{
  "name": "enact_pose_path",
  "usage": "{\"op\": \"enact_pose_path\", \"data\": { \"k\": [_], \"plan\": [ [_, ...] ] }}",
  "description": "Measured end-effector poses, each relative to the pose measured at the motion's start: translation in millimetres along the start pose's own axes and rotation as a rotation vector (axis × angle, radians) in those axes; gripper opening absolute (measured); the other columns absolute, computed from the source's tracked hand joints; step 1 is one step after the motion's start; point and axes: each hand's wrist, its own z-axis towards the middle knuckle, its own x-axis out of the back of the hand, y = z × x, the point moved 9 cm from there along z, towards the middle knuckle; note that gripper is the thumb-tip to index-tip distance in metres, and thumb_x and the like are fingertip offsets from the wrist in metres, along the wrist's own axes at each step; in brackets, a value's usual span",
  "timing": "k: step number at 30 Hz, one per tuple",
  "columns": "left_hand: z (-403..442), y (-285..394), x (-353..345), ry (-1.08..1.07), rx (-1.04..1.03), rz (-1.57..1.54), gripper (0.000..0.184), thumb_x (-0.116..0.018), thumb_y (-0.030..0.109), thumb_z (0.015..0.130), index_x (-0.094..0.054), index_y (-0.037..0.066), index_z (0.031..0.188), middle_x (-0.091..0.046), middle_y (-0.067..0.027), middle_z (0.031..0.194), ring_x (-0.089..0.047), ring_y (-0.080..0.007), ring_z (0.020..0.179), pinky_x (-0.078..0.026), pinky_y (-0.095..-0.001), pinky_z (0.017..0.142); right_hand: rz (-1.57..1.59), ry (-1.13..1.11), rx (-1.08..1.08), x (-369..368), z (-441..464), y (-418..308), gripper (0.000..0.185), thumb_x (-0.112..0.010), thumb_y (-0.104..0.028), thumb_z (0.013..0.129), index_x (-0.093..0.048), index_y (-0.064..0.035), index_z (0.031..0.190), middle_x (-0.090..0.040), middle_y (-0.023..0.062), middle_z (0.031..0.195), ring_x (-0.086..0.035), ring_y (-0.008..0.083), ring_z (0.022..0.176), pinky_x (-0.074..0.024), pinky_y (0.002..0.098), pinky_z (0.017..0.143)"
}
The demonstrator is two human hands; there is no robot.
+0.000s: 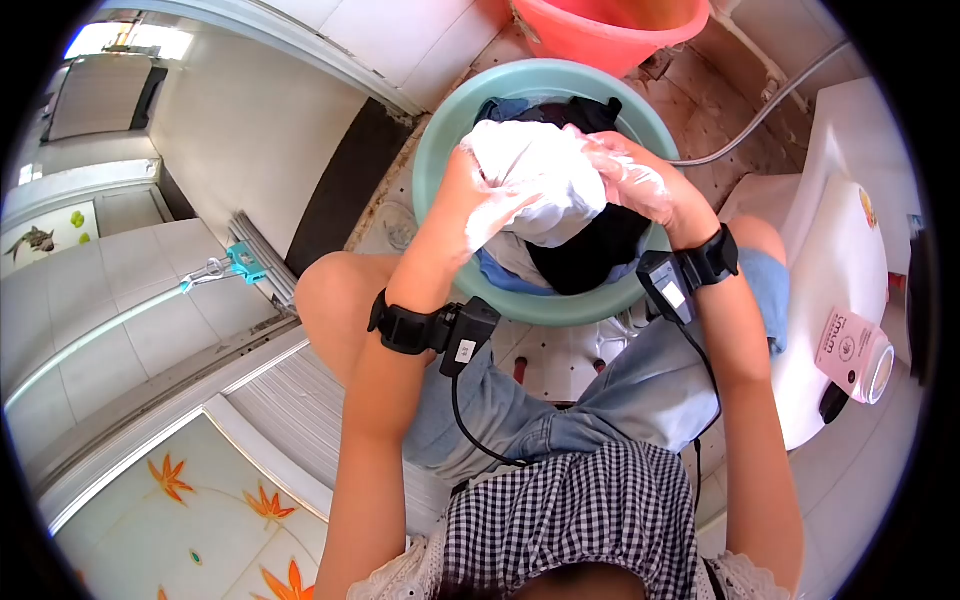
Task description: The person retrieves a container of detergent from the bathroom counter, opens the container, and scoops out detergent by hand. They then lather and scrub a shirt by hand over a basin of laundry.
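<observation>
A bunched white cloth [548,185] is held up between my two hands over a light green basin [432,150]. My left hand [485,200] grips the cloth's left side, with white suds on the fingers. On the right side my right hand [635,178], also covered in suds, has its fingers closed on the cloth's edge. Dark clothes [580,262] lie in the basin below, with some blue and pale fabric among them. Each wrist wears a black strap with a small box and a cable.
Behind the basin stands a pink-red tub [620,38]. A grey hose [750,130] runs at the right, near a white toilet [820,260] with a pink-labelled jar [855,355] on it. A mop [245,262] leans at the left beside a doorway.
</observation>
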Motion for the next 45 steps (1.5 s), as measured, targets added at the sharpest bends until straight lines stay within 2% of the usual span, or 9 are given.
{"op": "enact_pose_path", "data": {
  "k": [15, 17, 20, 30, 33, 35, 36, 38, 45],
  "plan": [
    [8, 1, 3, -0.036, -0.121, 0.104, 0.018, -0.055, 0.002, 0.079, -0.056, -0.004, 0.096, -0.059, -0.0042, 0.086, -0.052, -0.009, 0.078, -0.042, -0.0216, 0.069, -0.373, 0.015, 0.165, -4, 5, -21, 0.028, -0.061, -0.02, 0.079, -0.057, 0.0, 0.098, -0.058, 0.0002, 0.09, -0.05, 0.0058, 0.082, -0.039, 0.0203, 0.073],
    [10, -24, 17, 0.058, 0.185, 0.105, 0.014, -0.054, 0.003, 0.08, -0.057, -0.005, 0.091, -0.057, -0.0008, 0.079, -0.049, -0.0066, 0.071, -0.041, -0.0211, 0.063, -0.378, 0.091, 0.231, 5, 4, -31, 0.023, -0.061, -0.019, 0.078, -0.056, -0.0001, 0.09, -0.054, -0.002, 0.083, -0.047, 0.0061, 0.077, -0.0381, 0.0198, 0.072],
    [15, -20, 13, 0.11, -0.023, 0.119, 0.019, -0.055, 0.013, 0.081, -0.058, -0.006, 0.078, -0.045, -0.0011, 0.054, -0.036, -0.0068, 0.049, -0.032, -0.0263, 0.043, -0.302, 0.124, 0.312, 9, 5, -31, 0.02, -0.059, -0.019, 0.081, -0.055, -0.0008, 0.087, -0.052, -0.0027, 0.08, -0.045, 0.0062, 0.076, -0.0375, 0.02, 0.071],
    [29, -27, 30, 0.343, -0.143, 0.232, 0.015, -0.053, 0.007, 0.082, -0.058, -0.007, 0.078, -0.053, 0.0029, 0.067, -0.042, -0.0038, 0.062, -0.037, -0.0208, 0.054, -0.416, -0.016, 0.103, -6, 3, -21, 0.023, -0.059, -0.019, 0.082, -0.06, 0.0014, 0.093, -0.056, -0.0044, 0.079, -0.046, 0.0028, 0.072, -0.0386, 0.0195, 0.065],
    [42, -66, 37, 0.36, -0.132, 0.11, 0.02, -0.057, 0.015, 0.078, -0.058, -0.006, 0.079, -0.053, -0.0151, 0.058, -0.048, -0.0178, 0.051, -0.042, -0.0341, 0.052, -0.387, 0.21, 0.158, 30, 30, -2, 0.021, -0.057, -0.024, 0.083, -0.056, -0.0028, 0.082, -0.05, -0.0065, 0.07, -0.041, 0.0035, 0.064, -0.0363, 0.0217, 0.057],
    [35, -87, 38, 0.562, -0.287, 0.787, 0.021, -0.052, 0.009, 0.077, -0.056, -0.005, 0.093, -0.058, -0.0214, 0.07, -0.057, -0.0334, 0.061, -0.044, -0.0413, 0.057, -0.815, 0.342, 0.409, 53, 47, 20, 0.019, -0.053, -0.019, 0.084, -0.05, -0.0015, 0.079, -0.05, -0.0017, 0.067, -0.044, 0.0077, 0.065, -0.0379, 0.0253, 0.057],
    [39, -118, 36, 0.488, -0.133, 0.786, 0.023, -0.051, 0.004, 0.074, -0.053, -0.003, 0.096, -0.056, -0.0249, 0.072, -0.056, -0.0382, 0.067, -0.043, -0.0434, 0.06, -0.99, 0.454, 0.581, 56, 49, 43, 0.012, -0.05, -0.011, 0.081, -0.045, -0.0002, 0.084, -0.049, 0.0227, 0.066, -0.053, 0.0335, 0.062, -0.0409, 0.0366, 0.057],
    [41, -169, 30, 0.342, 0.061, 0.78, 0.034, -0.047, -0.001, 0.071, -0.043, -0.001, 0.105, -0.055, -0.028, 0.075, -0.054, -0.0431, 0.075, -0.042, -0.0466, 0.064, -0.995, 0.487, 0.208, 64, 58, 102, 0.032, -0.049, -0.01, 0.08, -0.031, -0.003, 0.106, -0.053, 0.0286, 0.077, -0.054, 0.044, 0.075, -0.0415, 0.0447, 0.063],
    [54, -270, 32, 0.107, 0.146, 0.873, 0.047, -0.043, -0.001, 0.073, -0.024, 0.001, 0.116, -0.056, -0.0289, 0.082, -0.054, -0.0435, 0.076, -0.042, -0.0492, 0.062, -1.247, 0.395, -0.213, 108, 108, 204, 0.037, -0.047, -0.018, 0.081, -0.032, -0.0027, 0.111, -0.046, 0.0252, 0.111, -0.049, 0.044, 0.095, -0.0402, 0.0497, 0.076]
  ]
}}
